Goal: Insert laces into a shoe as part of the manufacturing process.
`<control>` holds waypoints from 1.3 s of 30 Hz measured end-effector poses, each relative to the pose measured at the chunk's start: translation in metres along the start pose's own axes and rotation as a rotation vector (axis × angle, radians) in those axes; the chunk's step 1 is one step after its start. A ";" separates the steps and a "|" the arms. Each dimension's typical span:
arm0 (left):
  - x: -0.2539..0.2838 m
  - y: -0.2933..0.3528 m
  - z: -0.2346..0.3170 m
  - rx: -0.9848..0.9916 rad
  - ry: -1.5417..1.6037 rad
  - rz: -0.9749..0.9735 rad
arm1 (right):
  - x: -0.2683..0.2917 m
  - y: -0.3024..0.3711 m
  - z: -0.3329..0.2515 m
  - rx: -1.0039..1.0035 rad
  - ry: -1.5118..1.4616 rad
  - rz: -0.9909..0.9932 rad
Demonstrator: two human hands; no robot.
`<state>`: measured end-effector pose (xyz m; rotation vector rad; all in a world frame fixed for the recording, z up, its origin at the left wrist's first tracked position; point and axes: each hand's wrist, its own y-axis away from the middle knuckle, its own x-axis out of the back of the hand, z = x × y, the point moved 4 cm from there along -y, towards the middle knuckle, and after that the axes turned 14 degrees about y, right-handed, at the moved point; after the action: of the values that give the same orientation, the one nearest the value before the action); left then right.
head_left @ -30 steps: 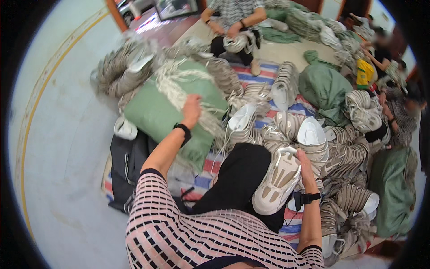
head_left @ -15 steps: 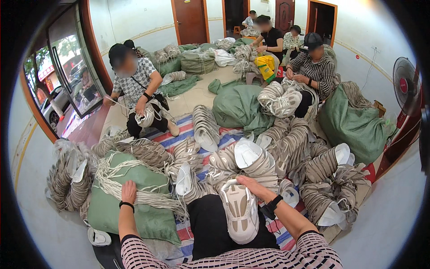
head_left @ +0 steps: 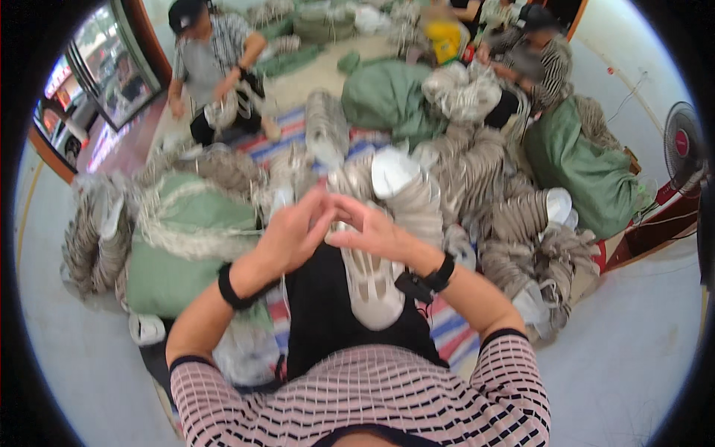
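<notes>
My left hand (head_left: 294, 227) and my right hand (head_left: 376, 235) are raised together over my lap, fingertips meeting and blurred by motion. Both have bent, pinching fingers; anything thin between them cannot be made out. Below them a beige and white shoe upper (head_left: 376, 298) rests on my black trousers, toe toward me, its heel end hidden by my hands. Neither hand visibly grips it. To the left, a bundle of pale shoelaces (head_left: 182, 238) lies across a stuffed green sack (head_left: 167, 279).
Stacks of nested shoe uppers (head_left: 417, 201) crowd the striped sheet (head_left: 283, 149) ahead. More stacks (head_left: 521, 216) and a green sack (head_left: 581, 171) stand right, near a fan (head_left: 681, 145). One person (head_left: 216, 67) crouches at far left; another (head_left: 532, 59) sits at far right.
My left hand has left the laces on the sack and come up to the middle. My right hand has let go of the shoe upper's heel and met it. The view has tilted down.
</notes>
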<state>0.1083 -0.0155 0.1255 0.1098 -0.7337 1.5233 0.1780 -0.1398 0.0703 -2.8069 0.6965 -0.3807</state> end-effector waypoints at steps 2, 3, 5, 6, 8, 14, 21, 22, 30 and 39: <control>-0.001 -0.002 0.010 0.035 0.158 0.018 | 0.005 0.021 -0.027 -0.281 0.062 -0.228; 0.002 -0.002 0.011 0.091 0.261 0.021 | 0.018 0.036 -0.039 -0.348 0.034 -0.124; 0.002 0.000 0.019 0.220 0.497 -0.189 | 0.056 0.068 -0.039 -0.396 0.006 0.082; 0.006 0.008 0.010 0.201 0.406 -0.262 | 0.077 0.087 -0.043 -0.414 0.003 0.149; 0.021 0.019 -0.006 0.181 0.367 -0.182 | 0.118 0.128 -0.057 -0.316 -0.027 0.345; 0.062 0.078 -0.040 0.450 0.266 -0.169 | 0.242 0.258 -0.071 -0.373 0.097 0.795; 0.063 0.123 -0.057 0.559 0.236 -0.105 | 0.320 0.377 -0.028 -0.996 0.630 0.955; 0.052 0.115 -0.059 0.540 0.253 -0.128 | 0.330 0.383 -0.017 -1.136 1.298 0.679; -0.088 0.027 0.004 0.061 0.067 -0.192 | 0.017 0.103 -0.001 -0.208 0.162 0.313; -0.064 0.066 -0.050 0.290 0.350 -0.294 | 0.073 0.158 0.016 -0.585 0.406 0.177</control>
<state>0.0725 -0.0395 0.0304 0.1561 -0.2045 1.3110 0.1777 -0.3088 0.0255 -3.1892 1.3199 -0.8472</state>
